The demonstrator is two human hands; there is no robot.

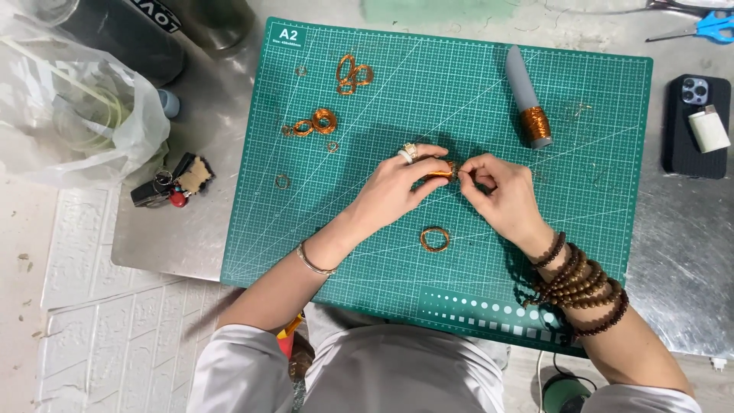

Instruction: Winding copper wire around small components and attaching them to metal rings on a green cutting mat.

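Observation:
My left hand [399, 186] and my right hand [501, 193] meet over the middle of a green cutting mat [596, 191]. Between their fingertips they pinch a small coil of copper wire [443, 173]. The left hand wears rings and a thin bangle; the right wrist carries several rows of dark wooden beads. A finished copper wire ring [434, 239] lies on the mat just below the hands. A grey spool wound with copper wire [529, 99] lies on the mat above the right hand.
Several copper wire rings [324, 121] and loops [352, 74] lie on the mat's upper left. A phone with a white lighter [696, 126] rests at the right, blue scissors [707, 28] at top right, a plastic bag [69, 107] and keys [170, 183] at left.

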